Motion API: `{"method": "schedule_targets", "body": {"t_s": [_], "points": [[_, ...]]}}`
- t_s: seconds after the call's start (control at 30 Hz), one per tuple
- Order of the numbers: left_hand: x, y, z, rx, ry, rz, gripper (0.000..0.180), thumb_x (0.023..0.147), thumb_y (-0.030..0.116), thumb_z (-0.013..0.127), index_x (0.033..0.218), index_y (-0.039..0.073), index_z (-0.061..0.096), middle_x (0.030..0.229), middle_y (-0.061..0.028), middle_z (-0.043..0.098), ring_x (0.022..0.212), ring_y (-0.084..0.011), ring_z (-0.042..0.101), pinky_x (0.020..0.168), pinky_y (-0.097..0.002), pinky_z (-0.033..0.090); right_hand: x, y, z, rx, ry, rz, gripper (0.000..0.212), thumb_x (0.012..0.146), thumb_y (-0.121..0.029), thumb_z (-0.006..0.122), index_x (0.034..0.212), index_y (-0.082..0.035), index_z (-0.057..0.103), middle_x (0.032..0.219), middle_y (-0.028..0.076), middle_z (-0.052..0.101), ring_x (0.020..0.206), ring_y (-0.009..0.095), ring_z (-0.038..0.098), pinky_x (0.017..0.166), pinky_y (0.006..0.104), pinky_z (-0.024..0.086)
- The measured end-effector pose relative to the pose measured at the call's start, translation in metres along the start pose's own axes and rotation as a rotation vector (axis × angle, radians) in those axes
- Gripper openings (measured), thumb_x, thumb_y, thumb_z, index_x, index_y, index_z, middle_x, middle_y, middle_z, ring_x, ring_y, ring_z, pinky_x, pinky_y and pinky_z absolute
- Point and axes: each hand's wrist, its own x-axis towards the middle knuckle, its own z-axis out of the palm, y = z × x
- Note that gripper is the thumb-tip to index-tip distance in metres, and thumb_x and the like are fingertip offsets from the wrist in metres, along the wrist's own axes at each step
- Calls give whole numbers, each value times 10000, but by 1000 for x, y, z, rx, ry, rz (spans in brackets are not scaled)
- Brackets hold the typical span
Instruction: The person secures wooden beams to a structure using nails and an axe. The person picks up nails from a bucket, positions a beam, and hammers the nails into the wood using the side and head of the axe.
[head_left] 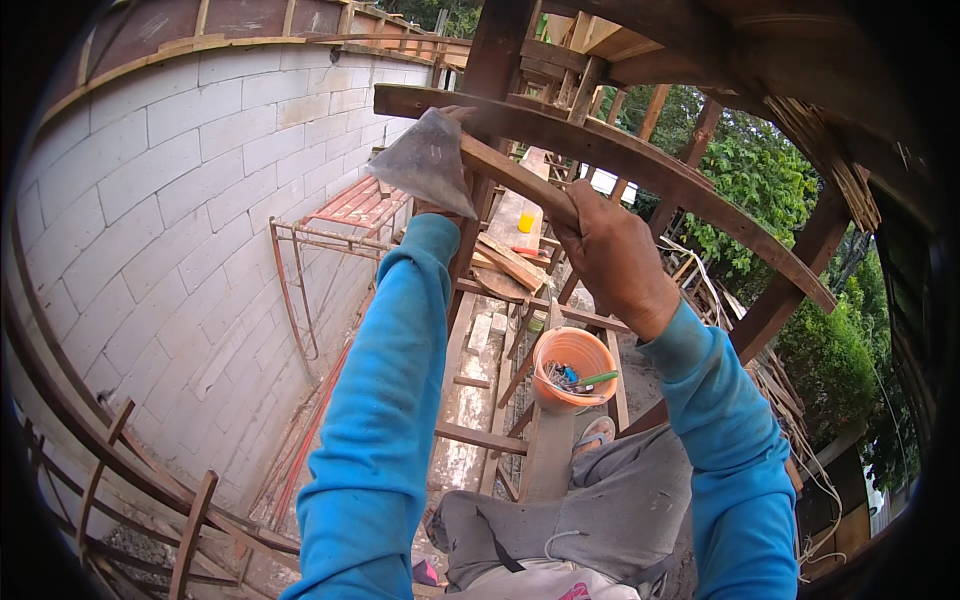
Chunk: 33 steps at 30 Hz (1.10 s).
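My right hand (620, 258) is closed round the wooden handle of a hatchet (428, 165), raised in front of me. Its broad, dull grey blade hangs at the left end of the handle, close to a dark wooden post (495, 50) and a long dark plank (690, 182) that crosses it. Up at the same height, my left hand (437, 208) is mostly covered by the blade. Only a small part shows above the blue cuff, beside the post; its fingers and anything in them are hidden.
An orange bucket (575, 346) with small items and a green-handled tool stands on a board below. A grey block wall (170, 200) and reddish metal scaffolding (295, 232) are at left. Wood pieces (512, 262) and a yellow cup (525, 222) lie ahead; roof timbers hang overhead.
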Motion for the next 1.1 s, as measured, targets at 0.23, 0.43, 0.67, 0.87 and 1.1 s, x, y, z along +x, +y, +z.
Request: {"method": "schedule_targets", "body": {"t_s": [0.23,0.43,0.67,0.87,1.1], "points": [[7,30,-3,0,16,-8,155,789,141,660,934,111,707,932,-77,685,776,-311,666,679,-361,532,10,27,8,-97,-125,156,249,876,-196,650,950,-31,479,806,177,657,750,382,662,620,475,531],[6,29,-9,61,-7,-55,82,814,116,665,861,58,702,897,-80,681,762,-293,670,680,-365,537,5,29,19,24,-85,165,241,917,-243,609,957,-29,508,734,197,644,737,403,654,632,501,518],[20,36,-19,-93,-36,23,168,838,51,652,986,100,717,982,-53,694,876,-253,685,746,-329,547,-41,54,2,155,-69,229,208,926,-228,600,994,-44,529,745,216,650,714,420,639,608,493,485],[32,33,-35,213,-225,278,432,789,253,733,1184,139,602,1145,-48,621,1123,-255,569,1026,-449,394,-76,124,0,-48,-50,368,299,906,-209,621,1148,-63,523,753,208,663,685,418,643,584,505,486],[85,6,-35,482,-594,329,809,498,535,871,1115,116,559,1089,-53,570,1102,-259,529,1032,-478,323,-76,117,17,26,-23,425,257,891,-176,638,1060,-30,510,759,248,645,752,445,633,636,533,486]]}}
